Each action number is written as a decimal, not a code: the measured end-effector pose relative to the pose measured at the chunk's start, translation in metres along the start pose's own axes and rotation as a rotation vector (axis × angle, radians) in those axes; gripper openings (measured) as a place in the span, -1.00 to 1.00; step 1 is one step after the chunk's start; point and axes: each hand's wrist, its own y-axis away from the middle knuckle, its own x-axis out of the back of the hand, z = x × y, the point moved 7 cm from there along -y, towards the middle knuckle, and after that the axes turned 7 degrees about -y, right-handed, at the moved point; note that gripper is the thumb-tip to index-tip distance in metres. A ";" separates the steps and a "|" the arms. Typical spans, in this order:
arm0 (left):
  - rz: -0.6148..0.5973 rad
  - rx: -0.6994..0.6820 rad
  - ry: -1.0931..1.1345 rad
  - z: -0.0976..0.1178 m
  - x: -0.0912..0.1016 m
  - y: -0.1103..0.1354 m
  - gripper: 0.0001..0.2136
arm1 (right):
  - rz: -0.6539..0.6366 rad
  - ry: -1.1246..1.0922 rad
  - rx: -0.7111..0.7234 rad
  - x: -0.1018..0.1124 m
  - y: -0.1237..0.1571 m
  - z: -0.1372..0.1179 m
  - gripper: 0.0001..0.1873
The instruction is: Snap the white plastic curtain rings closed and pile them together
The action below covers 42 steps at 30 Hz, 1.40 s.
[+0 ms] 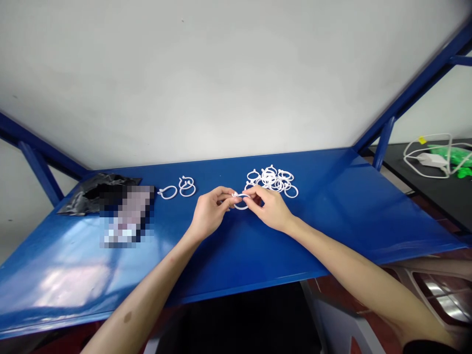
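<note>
Between my two hands, above the blue table, is a white plastic ring (241, 207) with a small knob on its left side. My left hand (214, 209) pinches it at the knob, thumb and forefinger together. Its opposite side is gripped by the fingertips of my right hand (271, 206). Just beyond my right hand lies a pile of similar white rings (275, 183), partly hidden by the hand. Farther left, a few more rings (187, 188) rest on the table, one of them a single ring (169, 192) lying apart.
The blue table (236, 265) backs onto a pale wall, with blue metal struts at both ends. A crumpled black plastic bag (99, 189) and a pixelated object (129, 214) lie at the left. On a dark surface at right sit a white charger and cable (433, 160) beside green plastic (455, 156).
</note>
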 end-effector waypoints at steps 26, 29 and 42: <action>-0.171 -0.086 0.126 0.001 -0.006 0.002 -0.78 | -0.098 0.184 0.224 -0.003 0.004 -0.012 -0.84; -0.212 -0.117 0.066 0.004 -0.006 0.003 -0.80 | -0.136 0.203 0.243 -0.005 0.005 -0.011 -0.81; 0.076 -0.281 -0.500 0.015 0.020 -0.007 -0.77 | 0.019 0.324 0.096 0.022 -0.008 -0.002 -0.79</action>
